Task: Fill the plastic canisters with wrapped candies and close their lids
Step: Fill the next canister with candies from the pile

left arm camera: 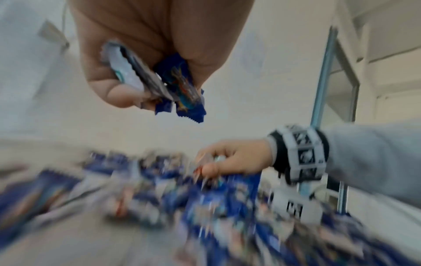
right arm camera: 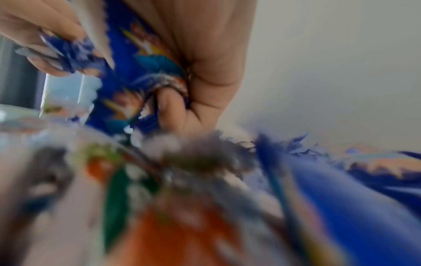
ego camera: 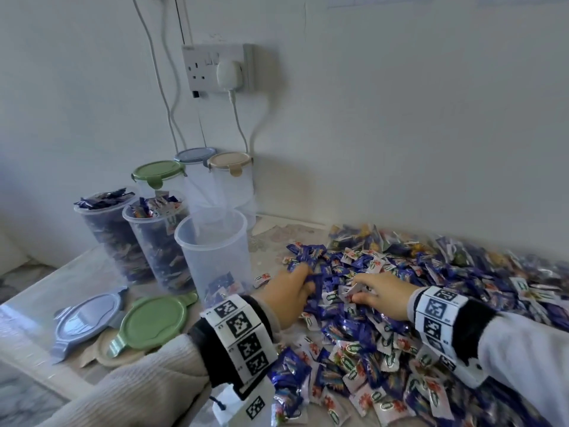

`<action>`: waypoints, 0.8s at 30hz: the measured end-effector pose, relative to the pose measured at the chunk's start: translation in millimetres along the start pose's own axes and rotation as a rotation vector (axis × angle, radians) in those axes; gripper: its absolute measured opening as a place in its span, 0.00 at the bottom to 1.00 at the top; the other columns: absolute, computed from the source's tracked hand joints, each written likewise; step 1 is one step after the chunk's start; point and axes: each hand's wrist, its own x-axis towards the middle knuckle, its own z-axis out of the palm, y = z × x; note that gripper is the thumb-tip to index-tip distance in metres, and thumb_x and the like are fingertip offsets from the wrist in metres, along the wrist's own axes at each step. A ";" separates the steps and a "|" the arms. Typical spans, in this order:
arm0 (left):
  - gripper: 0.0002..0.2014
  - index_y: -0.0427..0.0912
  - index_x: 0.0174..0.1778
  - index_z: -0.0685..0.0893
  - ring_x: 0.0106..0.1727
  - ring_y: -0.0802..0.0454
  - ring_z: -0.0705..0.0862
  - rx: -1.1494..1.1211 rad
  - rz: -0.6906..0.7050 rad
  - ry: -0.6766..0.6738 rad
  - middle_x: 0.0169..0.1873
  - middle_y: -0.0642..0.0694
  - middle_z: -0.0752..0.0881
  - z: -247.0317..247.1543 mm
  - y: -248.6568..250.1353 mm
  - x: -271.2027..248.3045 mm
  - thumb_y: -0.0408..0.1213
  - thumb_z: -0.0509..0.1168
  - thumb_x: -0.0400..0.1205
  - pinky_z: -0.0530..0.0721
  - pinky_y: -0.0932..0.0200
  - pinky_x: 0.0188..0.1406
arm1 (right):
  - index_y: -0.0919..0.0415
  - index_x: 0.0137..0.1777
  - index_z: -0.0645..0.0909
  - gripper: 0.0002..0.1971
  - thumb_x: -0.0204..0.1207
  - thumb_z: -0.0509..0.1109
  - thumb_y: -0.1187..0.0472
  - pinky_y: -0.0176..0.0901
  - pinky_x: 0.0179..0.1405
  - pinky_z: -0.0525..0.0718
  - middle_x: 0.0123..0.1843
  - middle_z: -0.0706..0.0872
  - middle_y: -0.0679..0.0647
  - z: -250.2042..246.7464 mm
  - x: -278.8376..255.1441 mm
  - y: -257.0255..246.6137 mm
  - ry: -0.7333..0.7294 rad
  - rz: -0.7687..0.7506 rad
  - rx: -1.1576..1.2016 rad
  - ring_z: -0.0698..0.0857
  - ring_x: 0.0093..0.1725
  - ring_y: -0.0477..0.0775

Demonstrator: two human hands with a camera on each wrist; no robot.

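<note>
A big heap of blue and white wrapped candies (ego camera: 400,303) covers the right side of the table. My left hand (ego camera: 292,291) grips a bunch of candies (left arm camera: 173,86) at the heap's left edge, its fingers curled round them. My right hand (ego camera: 378,291) is curled into the heap and grips candies (right arm camera: 141,72) too. An open clear canister (ego camera: 215,251) with a few candies at its bottom stands just left of my left hand. Two open canisters (ego camera: 151,241) behind it are full of candies.
Three closed empty canisters with green (ego camera: 158,171), blue-grey (ego camera: 194,155) and beige (ego camera: 229,161) lids stand against the wall. Loose lids, blue-grey (ego camera: 89,315), green (ego camera: 154,318) and beige beneath, lie at the front left. A wall socket with plug and cables (ego camera: 221,69) is above.
</note>
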 end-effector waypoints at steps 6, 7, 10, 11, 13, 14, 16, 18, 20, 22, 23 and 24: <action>0.02 0.45 0.48 0.68 0.41 0.43 0.76 -0.082 0.198 0.452 0.44 0.40 0.77 -97.1 13.3 -32.8 0.35 0.53 0.86 0.74 0.54 0.42 | 0.62 0.59 0.78 0.14 0.83 0.61 0.52 0.48 0.56 0.76 0.61 0.83 0.60 -23.1 4.0 -18.0 0.153 -0.040 0.070 0.81 0.60 0.58; 0.02 0.44 0.49 0.69 0.41 0.43 0.74 -0.045 0.203 0.522 0.44 0.41 0.76 -112.1 11.3 -37.3 0.35 0.53 0.86 0.71 0.56 0.41 | 0.63 0.61 0.78 0.17 0.83 0.60 0.51 0.46 0.52 0.76 0.57 0.84 0.58 -27.0 4.5 -22.0 0.169 -0.049 0.082 0.82 0.54 0.56; 0.07 0.38 0.56 0.72 0.45 0.42 0.73 0.144 0.066 0.591 0.47 0.40 0.73 -145.0 -5.0 -43.9 0.35 0.53 0.86 0.68 0.57 0.45 | 0.52 0.61 0.79 0.14 0.83 0.59 0.48 0.45 0.56 0.74 0.60 0.83 0.51 -34.9 3.2 -33.9 0.181 -0.077 0.097 0.80 0.56 0.52; 0.09 0.38 0.59 0.72 0.48 0.39 0.74 0.226 -0.028 0.550 0.49 0.37 0.74 -151.2 -13.0 -42.5 0.36 0.52 0.86 0.72 0.52 0.49 | 0.48 0.61 0.79 0.12 0.83 0.59 0.47 0.45 0.59 0.75 0.63 0.82 0.50 -36.7 4.3 -35.9 0.188 -0.091 0.103 0.80 0.58 0.51; 0.11 0.39 0.61 0.71 0.53 0.36 0.75 0.373 -0.207 0.421 0.52 0.35 0.73 -156.6 -26.8 -37.5 0.38 0.51 0.86 0.75 0.43 0.56 | 0.45 0.60 0.78 0.11 0.83 0.59 0.47 0.43 0.55 0.76 0.65 0.81 0.48 -38.2 4.9 -40.4 0.181 -0.108 0.112 0.81 0.55 0.47; 0.11 0.40 0.61 0.71 0.54 0.36 0.75 0.422 -0.261 0.360 0.51 0.36 0.73 -156.1 -31.4 -34.9 0.39 0.51 0.86 0.76 0.41 0.58 | 0.45 0.60 0.77 0.10 0.83 0.59 0.47 0.39 0.48 0.75 0.63 0.81 0.48 -37.7 5.2 -42.5 0.168 -0.114 0.115 0.80 0.50 0.43; 0.12 0.40 0.61 0.71 0.56 0.37 0.74 0.464 -0.301 0.283 0.48 0.40 0.69 -151.2 -36.1 -30.0 0.42 0.49 0.87 0.75 0.43 0.59 | 0.50 0.61 0.77 0.12 0.83 0.60 0.49 0.34 0.42 0.73 0.62 0.81 0.49 -36.4 5.4 -46.4 0.151 -0.133 0.129 0.79 0.45 0.39; 0.13 0.42 0.61 0.71 0.55 0.39 0.72 0.475 -0.303 0.268 0.46 0.42 0.67 -146.0 -38.1 -27.2 0.43 0.47 0.87 0.72 0.46 0.58 | 0.56 0.64 0.77 0.15 0.83 0.60 0.50 0.25 0.32 0.72 0.52 0.83 0.49 -34.8 5.2 -49.9 0.154 -0.149 0.137 0.79 0.36 0.31; 0.14 0.43 0.63 0.71 0.50 0.42 0.69 0.462 -0.274 0.293 0.45 0.43 0.66 -144.0 -39.7 -25.8 0.43 0.46 0.88 0.70 0.49 0.57 | 0.60 0.64 0.76 0.15 0.84 0.59 0.52 0.24 0.24 0.72 0.36 0.75 0.44 -33.7 4.4 -52.3 0.151 -0.139 0.151 0.76 0.23 0.25; 0.14 0.43 0.63 0.73 0.50 0.42 0.70 0.387 -0.210 0.376 0.45 0.43 0.68 -144.6 -41.0 -24.5 0.42 0.47 0.87 0.69 0.50 0.59 | 0.60 0.62 0.76 0.14 0.84 0.60 0.52 0.23 0.24 0.72 0.32 0.71 0.43 -33.8 4.5 -52.1 0.154 -0.137 0.160 0.73 0.20 0.23; 0.14 0.43 0.62 0.74 0.52 0.41 0.71 0.320 -0.155 0.436 0.46 0.43 0.69 -144.6 -41.7 -23.6 0.41 0.48 0.87 0.69 0.51 0.59 | 0.59 0.62 0.76 0.14 0.84 0.60 0.52 0.23 0.24 0.72 0.33 0.72 0.43 -34.8 4.1 -52.7 0.157 -0.144 0.163 0.74 0.21 0.24; 0.13 0.43 0.61 0.75 0.53 0.41 0.72 0.240 -0.090 0.499 0.47 0.43 0.71 -144.4 -41.8 -23.0 0.40 0.49 0.87 0.69 0.51 0.59 | 0.58 0.63 0.76 0.14 0.83 0.60 0.51 0.24 0.26 0.72 0.35 0.75 0.44 -36.2 4.0 -53.2 0.160 -0.152 0.159 0.76 0.23 0.26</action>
